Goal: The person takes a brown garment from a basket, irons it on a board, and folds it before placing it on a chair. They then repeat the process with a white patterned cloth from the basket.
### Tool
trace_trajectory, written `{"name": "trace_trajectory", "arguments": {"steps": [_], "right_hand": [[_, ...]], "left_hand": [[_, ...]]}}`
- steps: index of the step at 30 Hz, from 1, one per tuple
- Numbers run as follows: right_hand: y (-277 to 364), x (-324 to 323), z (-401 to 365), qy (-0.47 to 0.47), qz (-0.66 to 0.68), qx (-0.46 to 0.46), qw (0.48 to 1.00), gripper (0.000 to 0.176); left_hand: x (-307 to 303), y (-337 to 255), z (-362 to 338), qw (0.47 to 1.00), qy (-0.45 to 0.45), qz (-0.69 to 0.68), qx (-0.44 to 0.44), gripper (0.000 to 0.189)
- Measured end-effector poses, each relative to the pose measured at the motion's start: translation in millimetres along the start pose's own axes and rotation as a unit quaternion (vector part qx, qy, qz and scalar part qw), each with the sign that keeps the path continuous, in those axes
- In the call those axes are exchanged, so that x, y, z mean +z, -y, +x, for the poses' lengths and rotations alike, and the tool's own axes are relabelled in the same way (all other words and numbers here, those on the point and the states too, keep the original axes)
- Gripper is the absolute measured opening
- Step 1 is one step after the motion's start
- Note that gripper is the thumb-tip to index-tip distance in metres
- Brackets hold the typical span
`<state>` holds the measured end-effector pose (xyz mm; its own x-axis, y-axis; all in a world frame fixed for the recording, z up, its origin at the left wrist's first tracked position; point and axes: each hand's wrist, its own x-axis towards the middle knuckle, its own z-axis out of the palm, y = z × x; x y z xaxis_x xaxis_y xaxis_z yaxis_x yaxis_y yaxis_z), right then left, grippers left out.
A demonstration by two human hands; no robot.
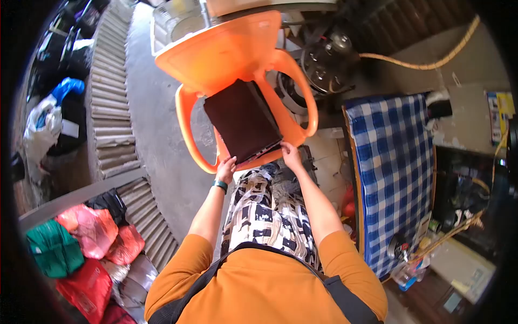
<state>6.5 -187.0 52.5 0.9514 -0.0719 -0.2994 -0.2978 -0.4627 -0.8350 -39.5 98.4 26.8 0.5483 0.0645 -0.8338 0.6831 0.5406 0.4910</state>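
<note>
A dark brown, flat stack (243,119), which looks like folded cloth, lies on the seat of an orange plastic armchair (221,51). My left hand (226,169) has its fingers closed on the near left corner of the stack. At the near right corner, my right hand (291,155) pinches the edge with thumb and fingers. Black and patterned layers show along the stack's near and right edges. Both hands are at the front rim of the seat, and a dark band circles my left wrist.
To the right stands a table with a blue and white checked cloth (394,162). Red, pink and green bags (54,248) are piled at lower left, beside a corrugated surface (113,108). Behind the chair are a white plastic basket (175,21) and a dark machine (329,59).
</note>
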Motion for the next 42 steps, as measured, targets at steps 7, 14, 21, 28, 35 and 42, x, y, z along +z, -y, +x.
{"name": "trace_trajectory", "arguments": {"steps": [7,14,21,28,35,42], "right_hand": [[-74,-67,-155,0.016,-0.153,0.150,0.977,0.018],[-169,-111,-343,-0.306,-0.046,0.319,0.896,0.017],[-157,-149,-550,-0.700,-0.094,0.365,0.607,0.023],[-282,-53,-704,-0.573,0.191,0.678,0.418,0.033],[-394,-13,-799,-0.398,0.138,0.742,0.522,0.048],[-473,-4,-838,-0.386,-0.006,0.710,0.589,0.031]], "left_hand": [[-32,9,10,0.997,0.029,0.039,-0.058,0.041],[6,22,-3,0.834,0.159,0.440,-0.293,0.020],[183,130,-15,0.616,0.448,0.461,-0.455,0.016],[287,345,-206,0.419,0.471,0.776,-0.004,0.029],[259,409,-305,0.249,0.542,0.796,-0.106,0.026],[261,372,-231,0.077,0.442,0.893,0.025,0.027]]}}
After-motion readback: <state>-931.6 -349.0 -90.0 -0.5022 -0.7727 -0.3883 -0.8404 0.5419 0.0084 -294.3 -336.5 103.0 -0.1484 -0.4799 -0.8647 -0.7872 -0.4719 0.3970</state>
